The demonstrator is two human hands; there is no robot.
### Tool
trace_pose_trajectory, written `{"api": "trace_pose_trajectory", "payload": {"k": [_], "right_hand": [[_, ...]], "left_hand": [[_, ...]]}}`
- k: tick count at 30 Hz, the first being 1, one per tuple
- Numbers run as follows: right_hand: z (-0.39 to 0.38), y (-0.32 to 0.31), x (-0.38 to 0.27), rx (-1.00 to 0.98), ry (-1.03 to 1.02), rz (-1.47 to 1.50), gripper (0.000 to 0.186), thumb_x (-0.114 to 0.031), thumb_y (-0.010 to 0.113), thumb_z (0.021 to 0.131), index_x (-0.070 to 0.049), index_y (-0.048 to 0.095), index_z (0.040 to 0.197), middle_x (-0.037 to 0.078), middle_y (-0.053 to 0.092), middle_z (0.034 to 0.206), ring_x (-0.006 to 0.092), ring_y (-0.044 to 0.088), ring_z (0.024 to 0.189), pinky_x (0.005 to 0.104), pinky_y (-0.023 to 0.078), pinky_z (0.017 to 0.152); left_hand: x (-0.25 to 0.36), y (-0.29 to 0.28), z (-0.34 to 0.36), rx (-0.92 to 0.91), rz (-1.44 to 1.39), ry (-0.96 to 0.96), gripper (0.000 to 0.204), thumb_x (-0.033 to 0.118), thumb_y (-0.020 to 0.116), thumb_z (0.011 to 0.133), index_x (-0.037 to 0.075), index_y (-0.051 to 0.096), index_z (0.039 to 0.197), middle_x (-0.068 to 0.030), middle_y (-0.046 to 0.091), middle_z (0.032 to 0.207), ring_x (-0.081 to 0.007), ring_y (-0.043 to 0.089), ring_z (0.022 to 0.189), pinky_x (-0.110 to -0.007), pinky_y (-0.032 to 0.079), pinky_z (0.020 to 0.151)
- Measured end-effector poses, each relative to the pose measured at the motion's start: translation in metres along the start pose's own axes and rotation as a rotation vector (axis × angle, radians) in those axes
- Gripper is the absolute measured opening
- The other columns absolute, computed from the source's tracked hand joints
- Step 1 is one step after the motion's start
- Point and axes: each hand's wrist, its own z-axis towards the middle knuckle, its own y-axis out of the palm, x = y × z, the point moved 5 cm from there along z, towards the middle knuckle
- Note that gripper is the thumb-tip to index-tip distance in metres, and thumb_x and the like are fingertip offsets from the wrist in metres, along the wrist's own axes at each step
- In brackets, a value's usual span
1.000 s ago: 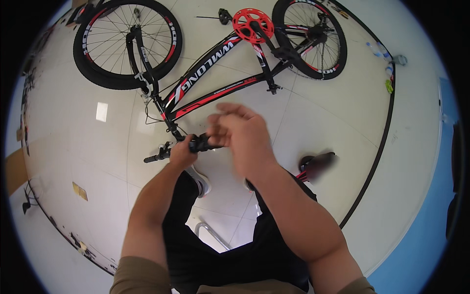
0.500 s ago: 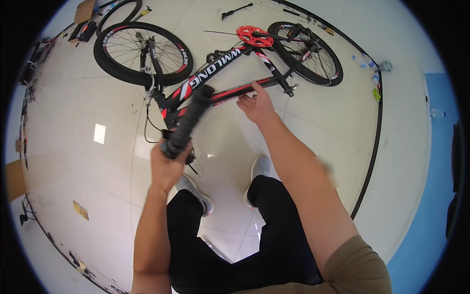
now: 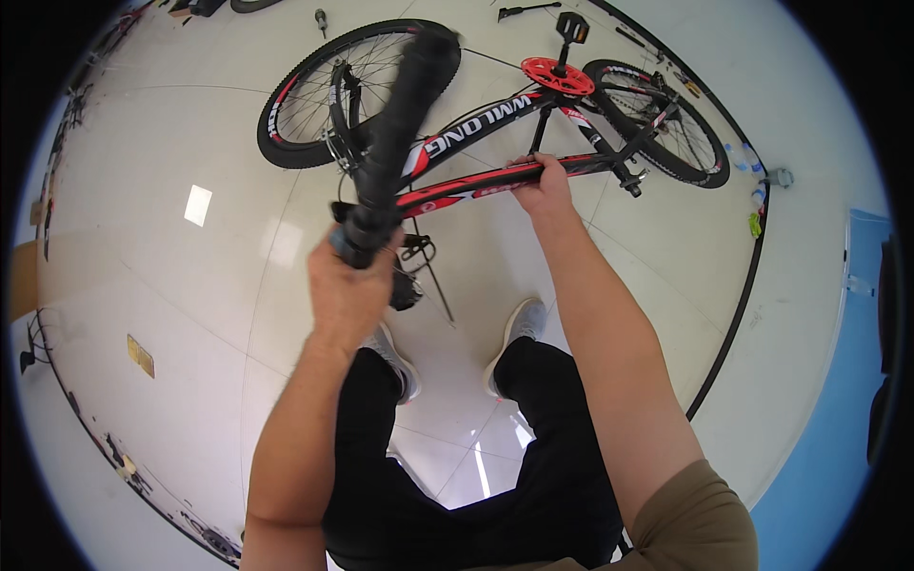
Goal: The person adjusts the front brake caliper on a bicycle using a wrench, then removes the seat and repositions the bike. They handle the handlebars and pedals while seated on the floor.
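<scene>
A mountain bike with a black, red and white frame (image 3: 481, 128) leans over in front of me. My left hand (image 3: 352, 290) is closed round its black handlebar (image 3: 390, 143), which points up and away and looks blurred. Further right, my right hand (image 3: 545, 186) is wrapped round the red-and-black top tube (image 3: 490, 184), thumb uppermost. The front wheel (image 3: 286, 124) lies to the far left and the rear wheel (image 3: 666, 124) to the far right. Between them sit the red chainring (image 3: 557, 76) and an upright pedal (image 3: 572, 28). Some left fingers are hidden behind the bar.
Cables and a brake lever (image 3: 417, 249) hang between my left hand and my shoes. Plastic bottles (image 3: 747, 157) stand by the right wall beyond a black floor strip (image 3: 728, 343). A black tool (image 3: 528, 10) lies at the back, and a yellowish plate (image 3: 140, 356) at left.
The bike has shifted to the right in view and tilted, bringing the pedal into sight. My right hand has gone from touching the top tube with spread fingers to gripping it.
</scene>
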Motion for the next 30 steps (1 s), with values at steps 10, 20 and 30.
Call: {"api": "trace_pose_trajectory", "payload": {"k": [10,20,30], "right_hand": [[-0.049,0.076,0.020,0.168,0.121,0.106,0.005,-0.006,0.049,0.090,-0.004,0.047,0.094,0.011,0.053,0.087,0.0228,0.058,0.080,0.0415,0.053,0.075],[-0.107,0.183,-0.020,0.338,0.088,0.135,0.009,-0.002,0.052,0.093,0.001,0.048,0.101,0.014,0.056,0.098,0.0278,0.058,0.094,0.0493,0.050,0.095],[-0.148,0.268,-0.047,0.421,0.016,-0.083,0.036,-0.010,0.062,0.093,0.001,0.042,0.121,0.012,0.054,0.112,0.0219,0.061,0.091,0.0421,0.053,0.082]], "left_hand": [[0.128,-0.086,0.126,-0.003,0.265,-0.033,0.025,0.014,0.077,0.083,-0.004,0.068,0.097,-0.0071,0.067,0.074,-0.0138,0.056,0.067,-0.032,0.048,0.067],[0.233,-0.088,0.280,-0.170,0.487,-0.064,0.033,0.029,0.073,0.089,0.000,0.058,0.086,0.0015,0.048,0.057,-0.0082,0.042,0.044,-0.028,0.035,0.039],[0.333,-0.045,0.353,-0.379,0.942,0.082,0.043,0.034,0.075,0.087,-0.001,0.050,0.088,-0.0023,0.047,0.054,-0.0113,0.044,0.037,-0.030,0.036,0.033]]}}
